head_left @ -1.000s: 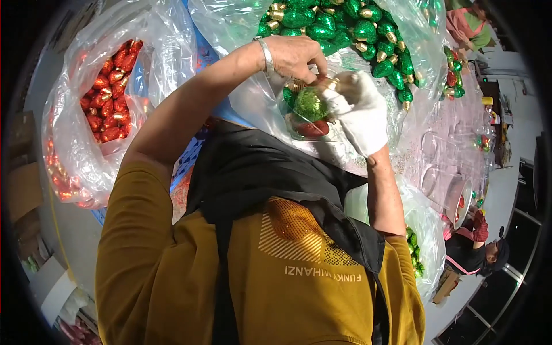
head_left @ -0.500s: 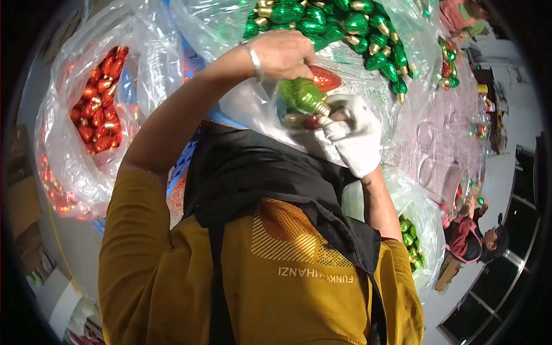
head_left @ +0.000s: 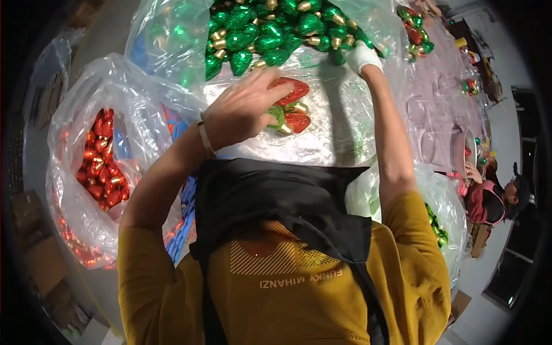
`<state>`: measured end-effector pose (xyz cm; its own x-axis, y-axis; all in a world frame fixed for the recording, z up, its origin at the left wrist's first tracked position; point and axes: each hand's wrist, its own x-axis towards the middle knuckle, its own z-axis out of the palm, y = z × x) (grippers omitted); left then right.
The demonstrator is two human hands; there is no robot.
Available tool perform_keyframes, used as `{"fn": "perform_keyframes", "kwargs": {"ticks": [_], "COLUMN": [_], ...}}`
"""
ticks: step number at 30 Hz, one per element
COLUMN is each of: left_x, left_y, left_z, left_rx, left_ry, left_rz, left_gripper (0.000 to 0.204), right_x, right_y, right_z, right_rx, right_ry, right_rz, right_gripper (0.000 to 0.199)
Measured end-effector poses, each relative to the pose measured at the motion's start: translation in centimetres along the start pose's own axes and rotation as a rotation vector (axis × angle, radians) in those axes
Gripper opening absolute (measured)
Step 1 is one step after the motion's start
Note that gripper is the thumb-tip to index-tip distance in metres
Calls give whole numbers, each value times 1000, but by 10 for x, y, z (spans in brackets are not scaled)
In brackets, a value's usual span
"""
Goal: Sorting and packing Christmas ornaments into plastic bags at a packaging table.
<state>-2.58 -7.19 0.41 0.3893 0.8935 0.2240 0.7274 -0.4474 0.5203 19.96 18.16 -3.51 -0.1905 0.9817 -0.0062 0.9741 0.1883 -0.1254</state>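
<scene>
My bare left hand (head_left: 244, 108) curls its fingers and thumb round the left side of a small cluster of glittery bulb-shaped ornaments over the bright worktop. In that cluster I see a red ornament (head_left: 294, 91) on the far side, another red ornament (head_left: 298, 122) nearer me, and a light green ornament (head_left: 277, 117) partly under the fingers. Gold caps show between them. Farther off to the right, my right hand (head_left: 364, 59) in a white glove reaches to the edge of a heap of dark green ornaments (head_left: 267, 43); its fingertips are hidden.
A clear plastic bag of red ornaments (head_left: 103, 161) stands at my left. Another bag, with light green ornaments (head_left: 435, 225), is at my right. Red and green ornament clusters (head_left: 415, 34) lie beyond on the right. A co-worker (head_left: 491, 198) sits at the far right.
My right hand has left the cluster and moved away to the green heap. My left hand has come lower and left, with the cluster now near the worktop. My view has shifted.
</scene>
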Motion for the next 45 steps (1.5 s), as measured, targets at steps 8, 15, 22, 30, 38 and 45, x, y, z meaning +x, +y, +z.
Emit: {"fn": "perform_keyframes", "kwargs": {"ticks": [8, 15, 22, 30, 38, 45], "left_x": [13, 21, 13, 27, 29, 48], "left_y": [-13, -8, -11, -6, 8, 20], "left_z": [0, -15, -6, -2, -3, -15], "left_rx": [5, -80, -102, -113, -8, 26], "left_ry": [-73, -253, -60, -85, -67, -289], "left_rz": [-22, -137, -54, 8, 90, -43], "left_gripper": [57, 59, 59, 61, 70, 63], "right_x": [9, -170, -172, -165, -195, -197], "right_y": [10, -59, -69, -66, -39, -37], "right_z": [30, -50, -53, -71, -50, -45], "right_rx": [201, 987, 424, 244, 306, 351], "right_ry": [-85, -168, -139, -72, -33, -68], "right_rz": [9, -484, -627, -672, -689, -733], "right_gripper": [76, 72, 46, 30, 30, 31]}}
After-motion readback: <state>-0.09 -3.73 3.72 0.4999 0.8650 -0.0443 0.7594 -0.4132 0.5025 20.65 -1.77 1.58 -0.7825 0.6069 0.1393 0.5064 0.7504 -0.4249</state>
